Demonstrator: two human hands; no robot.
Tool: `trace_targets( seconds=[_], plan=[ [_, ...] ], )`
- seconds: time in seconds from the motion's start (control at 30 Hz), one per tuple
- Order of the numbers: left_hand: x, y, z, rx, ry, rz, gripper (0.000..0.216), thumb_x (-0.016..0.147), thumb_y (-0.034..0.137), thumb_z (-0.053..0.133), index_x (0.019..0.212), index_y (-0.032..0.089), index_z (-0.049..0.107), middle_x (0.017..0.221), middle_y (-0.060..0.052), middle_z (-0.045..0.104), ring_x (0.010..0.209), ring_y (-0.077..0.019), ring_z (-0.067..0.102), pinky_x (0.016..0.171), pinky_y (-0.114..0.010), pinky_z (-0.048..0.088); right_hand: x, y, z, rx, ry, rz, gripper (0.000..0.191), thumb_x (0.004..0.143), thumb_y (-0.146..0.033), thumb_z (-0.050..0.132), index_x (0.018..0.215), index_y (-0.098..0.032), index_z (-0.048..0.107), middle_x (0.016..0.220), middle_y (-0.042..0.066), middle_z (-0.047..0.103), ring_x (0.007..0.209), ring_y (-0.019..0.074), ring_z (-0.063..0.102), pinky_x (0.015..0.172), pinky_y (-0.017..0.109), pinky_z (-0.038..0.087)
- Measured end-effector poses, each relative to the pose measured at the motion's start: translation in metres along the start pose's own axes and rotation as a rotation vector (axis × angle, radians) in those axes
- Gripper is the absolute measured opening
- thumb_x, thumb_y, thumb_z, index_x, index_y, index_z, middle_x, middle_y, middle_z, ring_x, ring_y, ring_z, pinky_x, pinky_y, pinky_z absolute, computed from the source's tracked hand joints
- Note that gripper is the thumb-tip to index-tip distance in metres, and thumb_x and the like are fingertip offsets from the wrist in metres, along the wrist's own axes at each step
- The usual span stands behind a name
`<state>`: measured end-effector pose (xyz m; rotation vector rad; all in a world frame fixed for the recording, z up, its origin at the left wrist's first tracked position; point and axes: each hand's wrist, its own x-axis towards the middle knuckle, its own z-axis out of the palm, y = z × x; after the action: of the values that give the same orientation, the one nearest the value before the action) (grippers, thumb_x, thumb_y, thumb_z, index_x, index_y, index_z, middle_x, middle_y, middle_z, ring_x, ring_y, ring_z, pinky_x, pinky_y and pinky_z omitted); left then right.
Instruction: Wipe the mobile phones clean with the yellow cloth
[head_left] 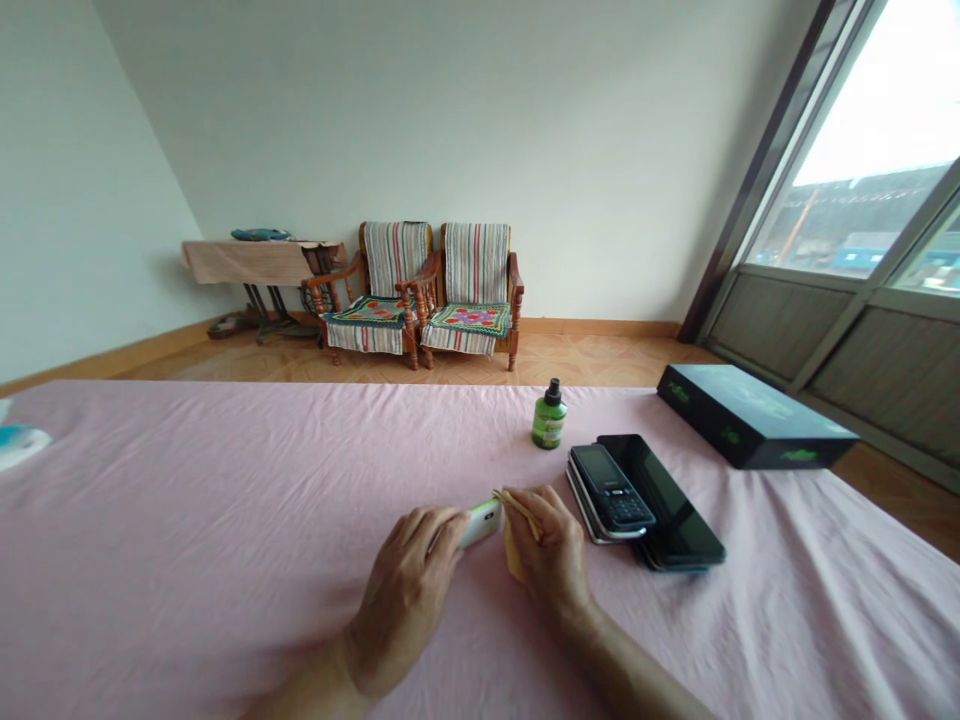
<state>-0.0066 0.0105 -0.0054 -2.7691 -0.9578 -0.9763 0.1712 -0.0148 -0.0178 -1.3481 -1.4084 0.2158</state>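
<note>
My left hand [411, 580] is closed around a small white and green phone [484, 521], holding it just above the pink tablecloth [187, 520]. My right hand [546, 552] is closed on a thin tan stick or cloth [516, 505] whose tip touches the phone's end. Both hands meet near the table's middle front.
A stack of dark phones [611, 490] and a black tablet [664, 497] lie right of my hands. A green bottle [549, 415] stands behind them, a black box [754, 414] at the far right. Two wooden chairs [420, 295] and a side table [259, 262] stand by the wall.
</note>
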Motion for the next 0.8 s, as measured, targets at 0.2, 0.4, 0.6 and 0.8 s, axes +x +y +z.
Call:
trace_targets(
  seconds=[0.2, 0.4, 0.6, 0.8],
  plan=[
    [0.001, -0.001, 0.001, -0.003, 0.005, 0.020, 0.031, 0.092, 0.005, 0.044, 0.118, 0.018, 0.053, 0.107, -0.007, 0.061, 0.098, -0.0213, 0.057, 0.088, -0.039, 0.050, -0.001, -0.002, 0.001, -0.093, -0.082, -0.034, 0.025, 0.086, -0.010, 0.046, 0.077, -0.016, 0.068, 0.071, 0.001, 0.053, 0.061, 0.0117, 0.053, 0.057, 0.020, 0.041],
    [0.001, -0.004, 0.002, -0.017, 0.026, 0.031, 0.029, 0.092, 0.007, 0.044, 0.117, 0.018, 0.054, 0.106, -0.007, 0.062, 0.098, -0.0216, 0.057, 0.088, -0.039, 0.050, -0.006, 0.007, 0.001, -0.201, -0.173, -0.034, 0.025, 0.076, 0.001, 0.048, 0.064, -0.017, 0.061, 0.069, -0.001, 0.051, 0.057, 0.0098, 0.049, 0.053, 0.018, 0.035],
    [0.003, -0.005, 0.003, -0.060, 0.089, -0.004, 0.023, 0.094, 0.015, 0.046, 0.115, 0.019, 0.056, 0.101, -0.007, 0.063, 0.093, -0.0217, 0.059, 0.083, -0.038, 0.050, -0.006, 0.007, 0.003, -0.199, -0.160, -0.035, 0.026, 0.077, 0.002, 0.047, 0.065, -0.018, 0.060, 0.069, -0.001, 0.049, 0.059, 0.0103, 0.048, 0.055, 0.019, 0.034],
    [0.004, -0.007, -0.001, -0.237, 0.210, -0.069, 0.023, 0.093, 0.014, 0.049, 0.113, 0.020, 0.058, 0.094, -0.006, 0.058, 0.089, -0.0187, 0.058, 0.077, -0.029, 0.049, -0.007, -0.013, -0.001, -0.093, -0.078, -0.067, 0.025, 0.090, -0.009, 0.041, 0.092, -0.016, 0.065, 0.078, 0.003, 0.052, 0.068, 0.0127, 0.053, 0.063, 0.021, 0.041]
  ],
)
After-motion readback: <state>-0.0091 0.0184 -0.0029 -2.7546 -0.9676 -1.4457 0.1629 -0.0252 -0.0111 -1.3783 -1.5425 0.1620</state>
